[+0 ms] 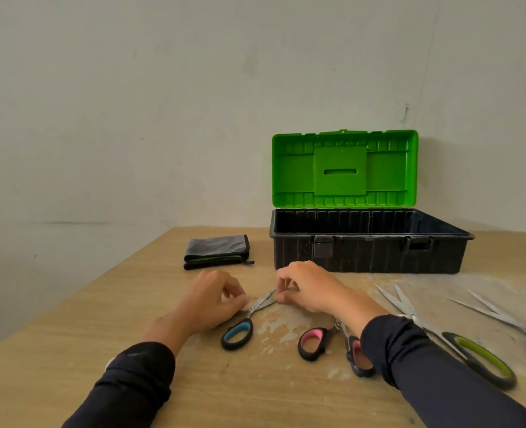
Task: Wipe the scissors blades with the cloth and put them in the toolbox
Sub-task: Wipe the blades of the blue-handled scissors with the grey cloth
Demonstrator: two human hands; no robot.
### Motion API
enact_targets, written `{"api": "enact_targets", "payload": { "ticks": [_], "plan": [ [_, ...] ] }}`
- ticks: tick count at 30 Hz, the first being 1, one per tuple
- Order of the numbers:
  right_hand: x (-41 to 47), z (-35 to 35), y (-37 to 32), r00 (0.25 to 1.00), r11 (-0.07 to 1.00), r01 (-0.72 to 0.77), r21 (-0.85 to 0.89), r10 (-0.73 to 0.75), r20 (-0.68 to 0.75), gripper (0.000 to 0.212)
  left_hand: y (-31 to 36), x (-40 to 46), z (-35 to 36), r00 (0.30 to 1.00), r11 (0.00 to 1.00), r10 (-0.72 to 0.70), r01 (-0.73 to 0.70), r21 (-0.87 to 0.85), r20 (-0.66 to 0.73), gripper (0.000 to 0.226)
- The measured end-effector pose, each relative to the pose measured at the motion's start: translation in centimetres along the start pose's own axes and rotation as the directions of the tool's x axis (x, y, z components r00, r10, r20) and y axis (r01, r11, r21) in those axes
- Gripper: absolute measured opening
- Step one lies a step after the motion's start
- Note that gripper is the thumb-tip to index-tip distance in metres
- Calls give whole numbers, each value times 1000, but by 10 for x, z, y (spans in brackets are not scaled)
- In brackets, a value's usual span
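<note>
Blue-handled scissors (263,303) lie on the wooden table (70,335), blades pointing away to the right. My left hand (212,301) has curled fingers at the blades near the pivot and hides one handle loop. My right hand (309,288) pinches the blade tips. The folded grey cloth (217,251) lies beyond my left hand, untouched. The black toolbox (369,239) stands behind my right hand with its green lid (345,168) raised and nothing visible inside.
Pink-handled scissors (312,342) lie partly under my right wrist. Two larger green-handled scissors (477,356) (502,316) lie open at the right. White dust patches mark the table. A wall stands close behind; the table's left edge runs diagonally.
</note>
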State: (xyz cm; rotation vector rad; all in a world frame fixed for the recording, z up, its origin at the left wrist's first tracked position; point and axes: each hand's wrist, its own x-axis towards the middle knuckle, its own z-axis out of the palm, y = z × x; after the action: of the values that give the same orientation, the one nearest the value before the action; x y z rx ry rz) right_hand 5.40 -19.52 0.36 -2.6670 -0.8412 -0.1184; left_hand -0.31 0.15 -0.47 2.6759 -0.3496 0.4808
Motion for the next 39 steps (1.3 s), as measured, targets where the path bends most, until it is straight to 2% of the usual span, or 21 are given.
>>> {"api": "enact_targets", "payload": {
  "ticks": [3, 5, 7, 8, 10, 12, 13, 17, 21, 25, 35, 39],
  "plan": [
    [3, -4, 5, 1000, 980, 4, 197, -5, 3, 7, 4, 1, 2, 1000, 997, -23, 24, -73, 2, 14],
    [5, -8, 5, 1000, 948, -1, 318, 0, 2, 8, 6, 2, 1, 997, 981, -72, 73, -180, 7, 13],
    [7, -10, 3, 1000, 872, -29, 489, 30, 6, 8, 6, 4, 0, 992, 953, -121, 124, -275, 27, 12],
    [8, -9, 1, 998, 791, -53, 609, 60, 9, 9, 6, 5, 0, 988, 938, -149, 153, -312, 37, 12],
    [8, -7, -5, 988, 535, -114, 837, 146, 42, 18, 6, 5, -1, 977, 892, -208, 210, -401, 47, 13],
    [7, -6, -11, 973, 308, -174, 936, 201, 114, 26, 7, 6, -1, 962, 817, -270, 247, -522, 34, 15],
    [6, -4, -15, 968, 269, -203, 942, 203, 151, 27, 8, 6, 0, 953, 771, -301, 254, -584, 18, 14],
    [2, 1, -28, 967, 300, -244, 922, 142, 210, 12, 9, 8, 2, 914, 617, -402, 237, -750, -42, 7],
    [1, 4, -35, 970, 317, -235, 919, 143, 199, 20, 11, 9, 3, 901, 531, -434, 240, -812, -18, 7],
    [2, 4, -36, 963, 336, -257, 906, 172, 209, 21, 12, 10, 4, 901, 515, -434, 235, -824, -15, 10],
    [0, -7, -35, 965, 483, -181, 857, 256, 59, 8, 14, 9, 1, 895, 434, -440, 140, -890, -74, 16],
    [-2, -11, -32, 971, 543, -152, 826, 238, 22, 27, 18, 8, 1, 901, 431, -421, 95, -897, -107, 16]
  ]
}}
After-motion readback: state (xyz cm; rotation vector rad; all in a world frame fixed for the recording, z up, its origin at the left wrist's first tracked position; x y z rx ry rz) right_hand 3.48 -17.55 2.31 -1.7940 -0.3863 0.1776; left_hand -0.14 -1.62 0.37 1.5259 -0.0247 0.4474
